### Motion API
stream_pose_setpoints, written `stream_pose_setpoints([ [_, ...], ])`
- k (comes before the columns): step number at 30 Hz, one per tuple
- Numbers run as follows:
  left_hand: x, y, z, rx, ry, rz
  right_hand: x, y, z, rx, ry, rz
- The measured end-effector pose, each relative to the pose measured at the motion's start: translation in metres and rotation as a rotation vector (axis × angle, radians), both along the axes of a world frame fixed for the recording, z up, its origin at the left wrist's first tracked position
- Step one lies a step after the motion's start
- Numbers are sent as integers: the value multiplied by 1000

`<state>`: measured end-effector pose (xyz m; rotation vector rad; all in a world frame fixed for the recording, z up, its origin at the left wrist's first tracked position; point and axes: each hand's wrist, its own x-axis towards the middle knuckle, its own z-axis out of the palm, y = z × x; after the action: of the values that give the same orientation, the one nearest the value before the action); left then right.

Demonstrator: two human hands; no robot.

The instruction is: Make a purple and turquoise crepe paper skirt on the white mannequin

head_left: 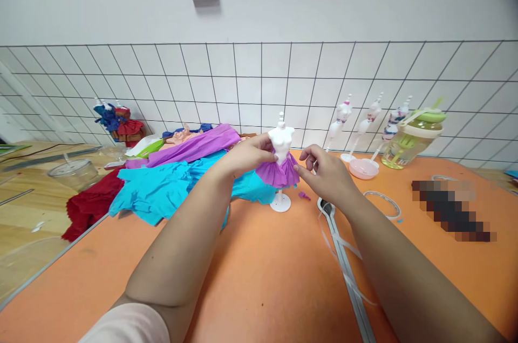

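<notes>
A small white dress-form mannequin [281, 141] stands upright on its round base on the orange tabletop. Around its waist is a gathered purple crepe-paper skirt [283, 173]. My left hand [254, 153] is closed on the mannequin's left side, thumb at the waist and fingers partly hidden behind the torso. At the skirt's right edge is my right hand [324, 167], its thumb tip at the paper and its other fingers loosely bent, apart from the thumb. Just right of the base lies a small purple scrap [304, 196].
Turquoise [156, 189], purple [194, 146] and dark red crepe paper [95, 203] is heaped at left. Several decorated mannequins, a pink dish [364, 169] and a green-lidded bottle [416, 135] stand at back right. Near my right forearm lie a tape ring [382, 204] and grey strip [350, 278].
</notes>
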<state>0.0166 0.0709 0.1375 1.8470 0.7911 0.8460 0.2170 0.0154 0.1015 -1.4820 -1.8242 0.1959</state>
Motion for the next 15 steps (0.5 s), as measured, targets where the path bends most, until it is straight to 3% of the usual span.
stream_pose_setpoints([
  [3,9,6,-9,-81,-152,-11,-1,3,-4,64,22,-4],
  [6,17,13,-18,-53,-199,0,-2,5,-7,71,51,50],
  [9,20,16,-22,-24,-191,-101,-3,6,-8,37,93,65],
  [12,21,14,-26,57,-150,-208,-3,4,-6,20,117,64],
  [15,22,12,-33,197,-114,-148,-3,2,-5,31,107,57],
])
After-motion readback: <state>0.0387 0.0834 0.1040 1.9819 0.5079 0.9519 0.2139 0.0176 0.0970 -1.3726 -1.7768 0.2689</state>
